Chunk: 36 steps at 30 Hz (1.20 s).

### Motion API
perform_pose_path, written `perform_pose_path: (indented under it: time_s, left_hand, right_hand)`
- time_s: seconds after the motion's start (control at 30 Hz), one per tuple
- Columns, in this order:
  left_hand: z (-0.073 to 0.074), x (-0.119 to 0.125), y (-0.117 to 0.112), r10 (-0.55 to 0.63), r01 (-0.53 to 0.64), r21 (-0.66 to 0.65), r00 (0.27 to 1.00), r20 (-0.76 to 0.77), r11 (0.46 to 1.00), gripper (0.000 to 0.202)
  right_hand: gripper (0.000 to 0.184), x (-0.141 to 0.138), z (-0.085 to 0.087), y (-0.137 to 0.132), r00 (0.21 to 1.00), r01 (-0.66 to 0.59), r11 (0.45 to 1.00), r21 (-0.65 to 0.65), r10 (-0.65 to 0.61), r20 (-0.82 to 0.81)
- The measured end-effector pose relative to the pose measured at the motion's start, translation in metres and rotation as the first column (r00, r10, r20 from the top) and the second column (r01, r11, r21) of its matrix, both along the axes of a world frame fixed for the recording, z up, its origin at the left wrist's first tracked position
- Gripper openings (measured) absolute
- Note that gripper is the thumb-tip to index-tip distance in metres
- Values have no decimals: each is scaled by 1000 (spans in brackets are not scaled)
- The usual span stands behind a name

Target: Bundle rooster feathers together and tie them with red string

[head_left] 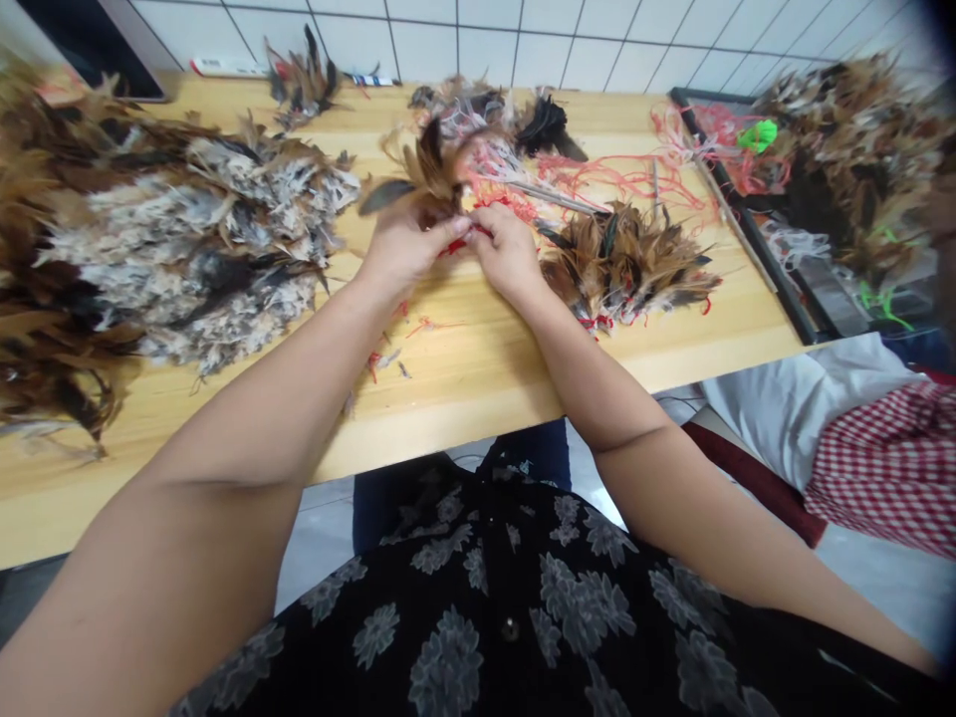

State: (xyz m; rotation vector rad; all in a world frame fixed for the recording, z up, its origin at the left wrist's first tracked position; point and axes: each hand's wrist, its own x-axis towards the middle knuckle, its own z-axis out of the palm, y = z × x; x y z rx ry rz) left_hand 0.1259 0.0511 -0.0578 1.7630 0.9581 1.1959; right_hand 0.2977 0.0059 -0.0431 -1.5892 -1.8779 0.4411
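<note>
Feather bundle (431, 171) sits over the table (478, 368), pinched at its base by our left hand (409, 242); our right hand (508, 251) pinches red string (452, 246) beside it. We seem to be binding; next calls for steady tension. A feather cluster (634, 254) lies close by; pink strings (597, 177) could snag.

Wall (487, 58): white tiles, dark grout lines between them, running along the table's far edge.
Table (463, 373): pale yellow wood, visible grain, straight near edge.
Floor (325, 528): pale and smooth, showing below the table.
Light: bright over tiles and wood, with a white gleam on the floor.
Lower right: dark red piece (762, 488), kind unclear.
</note>
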Motion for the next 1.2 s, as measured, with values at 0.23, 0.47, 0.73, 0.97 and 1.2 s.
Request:
perform_pose_path:
  time_s: [0.23,0.47,0.73,0.97,1.2]
  left_hand:
    - [10,-7,14,-44,53,-50,986,163,997,118]
    - [21,-8,-1,85,-85,-59,996,-5,995,65]
    - [29,-4,-11,131,-157,-157,978,-163,975,24]
    - [31,-9,-20,121,-157,-181,973,-195,971,18]
    - [32,-19,-23,28,-59,-186,986,-162,981,39]
  right_hand:
    - [21,-14,56,-17,991,-35,999,28,38,-130]
    - [26,46,116,-119,899,184,947,261,-55,-434]
    - [37,100,2,-184,764,602,796,-67,-598,-243]
    - [37,61,21,-184,671,737,647,-194,-668,321]
    - [49,53,39,-175,634,757,609,-235,-600,487]
